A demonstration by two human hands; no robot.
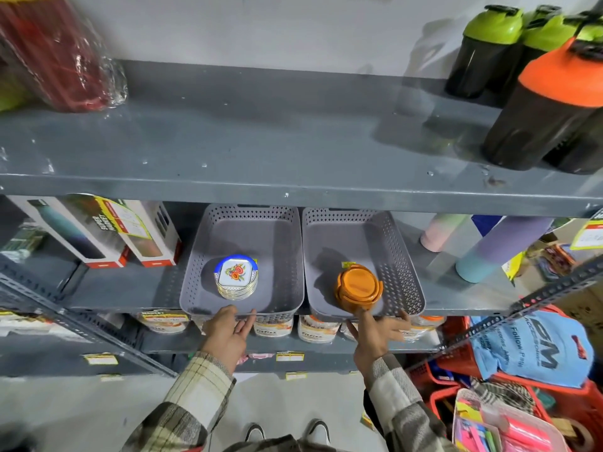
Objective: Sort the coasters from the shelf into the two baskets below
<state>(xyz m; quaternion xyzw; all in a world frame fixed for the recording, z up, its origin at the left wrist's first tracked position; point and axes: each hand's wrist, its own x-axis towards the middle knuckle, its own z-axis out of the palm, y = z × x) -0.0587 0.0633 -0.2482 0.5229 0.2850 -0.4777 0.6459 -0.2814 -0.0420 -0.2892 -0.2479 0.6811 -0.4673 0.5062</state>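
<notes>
Two grey perforated baskets stand side by side on the middle shelf. The left basket [287,243] holds a stack of white coasters with a flower print and blue rim [236,277]. The right basket [399,252] holds an orange coaster set [358,287]. My left hand [228,334] is open, fingers at the left basket's front rim. My right hand [375,334] is open just below the right basket's front edge, one fingertip close to the orange set. The grey top shelf [261,141] shows no coasters in its middle.
Dark shaker bottles with green [486,50] and orange lids [548,106] stand on the top shelf's right; a wrapped red item [58,53] lies at its left. Boxed bottles [98,230] sit left of the baskets, pastel bottles [496,246] right. Red crates [509,412] stand on the floor at right.
</notes>
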